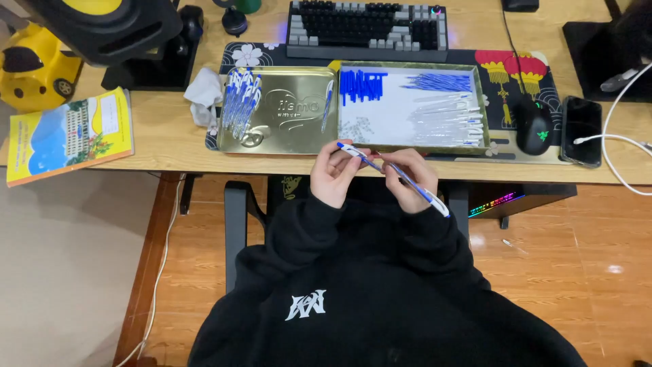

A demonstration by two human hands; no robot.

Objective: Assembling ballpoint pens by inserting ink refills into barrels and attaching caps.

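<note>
Left hand (333, 173) and right hand (407, 178) closed together on one blue-and-white pen (390, 178), held slantwise just off the desk's (170, 136) front edge. Judged mid-assembly. Finished pens (239, 102) heaped at gold tin lid's (285, 136) left edge; blue caps (361, 85), refills (438, 82), clear barrels (448, 117) sorted in tray (407, 147). Next move would call for steady axial alignment.

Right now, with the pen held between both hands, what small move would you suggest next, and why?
Probably lay the pen with the finished pens in the gold tray: it looks whole, and both the left hand and right hand hold it just before that tray.
</note>
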